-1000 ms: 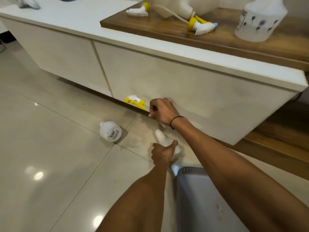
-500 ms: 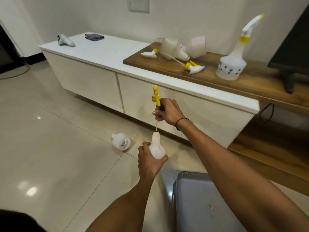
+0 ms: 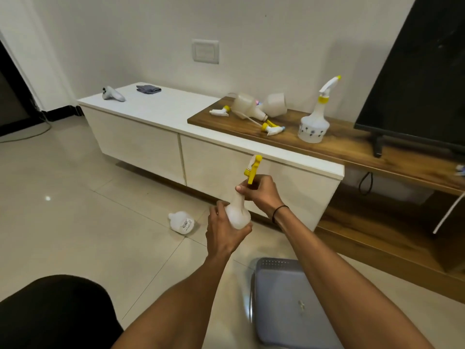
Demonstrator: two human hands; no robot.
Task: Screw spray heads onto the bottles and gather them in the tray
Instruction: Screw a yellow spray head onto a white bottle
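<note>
The right hand (image 3: 261,195) has its fingers curled tight round the base of a yellow spray head (image 3: 253,168), which sits at the neck of a white bottle (image 3: 236,214). Just below, the left hand (image 3: 224,235) wraps the bottle's round body, thumb and fingers closed on it. Left of the grip and lower, a second white bottle (image 3: 181,222) lies on the floor; its label has print too small to read. Below the hands sits a grey tray (image 3: 281,298). Beyond the grip, on the wooden shelf (image 3: 352,144), an assembled spray bottle (image 3: 314,124) with a flower pattern stands upright, with loose spray heads and bottles lying to its left.
</note>
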